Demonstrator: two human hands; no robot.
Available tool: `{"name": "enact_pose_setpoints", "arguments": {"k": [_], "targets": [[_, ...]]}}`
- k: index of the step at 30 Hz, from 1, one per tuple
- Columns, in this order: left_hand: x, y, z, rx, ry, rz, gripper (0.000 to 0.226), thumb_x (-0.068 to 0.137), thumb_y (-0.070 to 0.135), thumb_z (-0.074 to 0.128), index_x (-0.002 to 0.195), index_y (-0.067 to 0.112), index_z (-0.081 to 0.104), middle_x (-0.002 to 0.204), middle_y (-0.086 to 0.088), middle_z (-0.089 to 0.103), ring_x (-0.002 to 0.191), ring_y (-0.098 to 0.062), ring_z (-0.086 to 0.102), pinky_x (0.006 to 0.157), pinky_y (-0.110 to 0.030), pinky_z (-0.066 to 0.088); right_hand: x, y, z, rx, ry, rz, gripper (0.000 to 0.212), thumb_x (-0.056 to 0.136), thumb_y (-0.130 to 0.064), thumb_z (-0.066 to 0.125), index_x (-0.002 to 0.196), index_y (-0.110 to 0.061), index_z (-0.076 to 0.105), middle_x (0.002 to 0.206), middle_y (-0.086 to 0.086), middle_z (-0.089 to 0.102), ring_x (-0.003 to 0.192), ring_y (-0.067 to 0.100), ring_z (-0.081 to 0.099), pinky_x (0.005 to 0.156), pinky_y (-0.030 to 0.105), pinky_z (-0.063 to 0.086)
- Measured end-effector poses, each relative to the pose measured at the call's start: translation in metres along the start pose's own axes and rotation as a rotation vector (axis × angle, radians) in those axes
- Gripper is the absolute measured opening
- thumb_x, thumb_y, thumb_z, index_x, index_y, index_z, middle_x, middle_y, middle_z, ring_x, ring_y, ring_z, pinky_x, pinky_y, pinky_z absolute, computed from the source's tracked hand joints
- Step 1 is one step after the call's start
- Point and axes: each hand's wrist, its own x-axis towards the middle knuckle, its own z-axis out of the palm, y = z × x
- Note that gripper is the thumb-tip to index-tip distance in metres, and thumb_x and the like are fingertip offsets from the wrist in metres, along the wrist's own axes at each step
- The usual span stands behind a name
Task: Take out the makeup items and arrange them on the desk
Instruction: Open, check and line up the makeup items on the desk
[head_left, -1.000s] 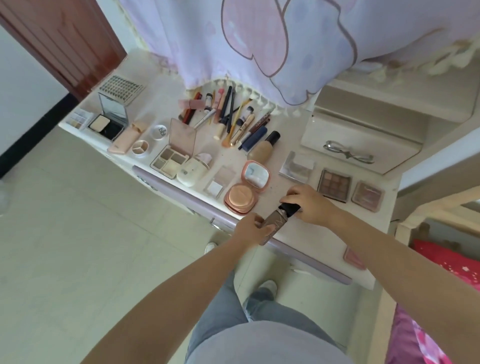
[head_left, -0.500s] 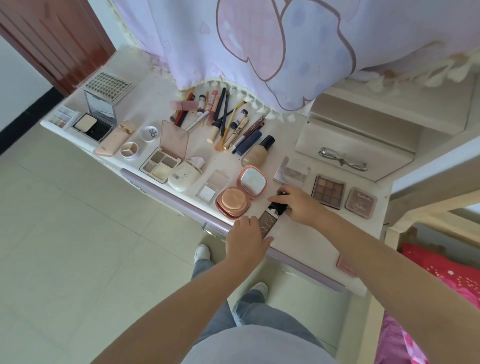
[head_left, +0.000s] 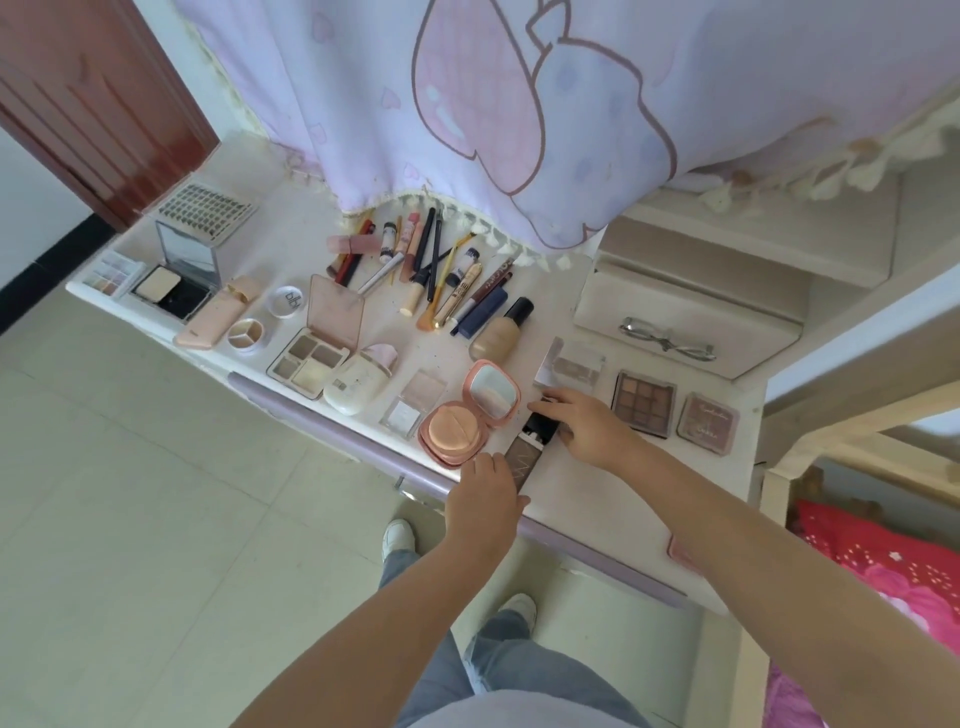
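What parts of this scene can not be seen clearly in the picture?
- Head view: the left hand covers the lower end of the brown tube.
- The right hand hides part of its black cap.
- The curtain hides the desk's rear.
- Product labels: too small.

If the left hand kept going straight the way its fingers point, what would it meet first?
Probably the open pink cushion compact, just beyond the left hand, which already holds the brown bottle. Depth is uncertain.

Both hands, left hand (head_left: 485, 499) and right hand (head_left: 587, 426), hold a brown tube (head_left: 524, 457) on the table (head_left: 597, 493), at 3 o'clock from the pink compact (head_left: 457, 434).
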Motion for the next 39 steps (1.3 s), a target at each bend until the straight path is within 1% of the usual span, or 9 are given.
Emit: {"name": "enact_pose_setpoints", "arguments": {"k": [9, 13, 17, 21, 26, 28, 31, 34, 39], "targets": [[0.005, 0.014, -0.006, 0.143, 0.267, 0.310, 0.041, 0.040, 0.031, 0.088, 0.067, 0.010, 0.065, 0.060, -0.003, 0.060, 0.048, -0.017, 0.056, 0.039, -0.018, 0.042, -0.083, 0.032, -0.017, 0.009, 0.117, 0.243, 0.043, 0.089, -0.021, 0.054, 0.131, -0.015, 0.047, 0.130, 0.005, 0.053, 0.123, 0.021, 0.043, 0.101, 0.024, 0.028], [0.006, 0.049, -0.016, 0.138, 0.178, 0.414, 0.029, 0.082, 0.027, 0.063, 0.102, 0.006, 0.057, 0.100, -0.009, 0.059, 0.092, -0.023, 0.057, 0.071, -0.026, 0.048, -0.138, 0.062, -0.001, -0.143, -0.093, 0.462, 0.076, 0.076, -0.043, 0.066, 0.140, -0.023, 0.030, 0.139, 0.004, 0.040, 0.128, 0.023, 0.037, 0.105, 0.030, 0.031], [0.009, 0.068, -0.006, 0.088, -0.001, 0.411, 0.034, 0.096, 0.022, 0.037, 0.125, 0.006, 0.041, 0.127, -0.011, 0.043, 0.119, -0.026, 0.040, 0.090, -0.034, 0.041, -0.163, 0.067, 0.033, -0.060, 0.051, 0.457, 0.067, 0.060, -0.015, 0.072, 0.123, -0.011, 0.050, 0.117, 0.016, 0.053, 0.108, 0.037, 0.052, 0.093, 0.034, 0.040], [0.010, 0.070, -0.002, -0.014, -0.107, 0.369, 0.037, 0.095, 0.023, 0.039, 0.129, 0.008, 0.043, 0.129, -0.009, 0.045, 0.119, -0.025, 0.043, 0.094, -0.033, 0.039, -0.164, 0.060, 0.032, 0.139, 0.252, 0.400, 0.043, 0.044, -0.013, 0.060, 0.085, -0.022, 0.056, 0.076, 0.000, 0.061, 0.065, 0.018, 0.061, 0.066, 0.025, 0.041], [0.022, 0.065, -0.036, -0.371, -0.199, 0.288, 0.038, 0.092, 0.026, 0.052, 0.125, 0.008, 0.051, 0.117, -0.005, 0.058, 0.098, -0.016, 0.056, 0.082, -0.019, 0.043, -0.166, 0.041, -0.004, 0.487, 0.345, 0.457, 0.038, 0.067, 0.003, 0.070, 0.095, -0.018, 0.054, 0.107, 0.000, 0.053, 0.098, 0.017, 0.053, 0.093, 0.033, 0.048], [0.022, 0.065, -0.052, -0.512, -0.266, 0.301, 0.041, 0.088, 0.025, 0.060, 0.125, 0.009, 0.053, 0.105, 0.000, 0.057, 0.087, -0.008, 0.053, 0.068, -0.008, 0.042, -0.167, 0.033, -0.021, 0.570, 0.374, 0.377, 0.034, 0.068, 0.006, 0.069, 0.083, -0.021, 0.055, 0.110, -0.002, 0.054, 0.097, 0.016, 0.056, 0.091, 0.026, 0.051], [0.020, 0.065, -0.075, -0.650, -0.353, 0.372, 0.055, 0.082, 0.021, 0.067, 0.132, 0.011, 0.046, 0.107, 0.007, 0.053, 0.091, -0.003, 0.054, 0.079, -0.012, 0.046, -0.162, 0.018, -0.047, 0.664, 0.386, 0.271, 0.035, 0.068, 0.008, 0.069, 0.077, -0.024, 0.059, 0.107, -0.013, 0.055, 0.098, 0.008, 0.058, 0.080, 0.009, 0.050], [0.017, 0.066, -0.092, -0.748, -0.434, 0.453, 0.049, 0.079, 0.012, 0.071, 0.123, 0.021, 0.052, 0.106, 0.007, 0.058, 0.092, -0.004, 0.059, 0.090, -0.027, 0.049, -0.152, 0.000, -0.065, 0.726, 0.414, 0.161, 0.030, 0.063, -0.004, 0.072, 0.077, -0.028, 0.061, 0.109, -0.014, 0.057, 0.101, 0.005, 0.060, 0.080, 0.011, 0.050], [0.018, 0.062, -0.104, -0.864, -0.379, 0.479, 0.045, 0.081, 0.002, 0.066, 0.122, 0.013, 0.053, 0.094, 0.008, 0.061, 0.076, 0.004, 0.059, 0.072, -0.011, 0.048, -0.136, -0.017, -0.078, 0.684, 0.432, 0.070, 0.035, 0.066, -0.002, 0.071, 0.079, -0.032, 0.058, 0.107, -0.019, 0.053, 0.098, -0.005, 0.059, 0.085, 0.006, 0.047]]}}
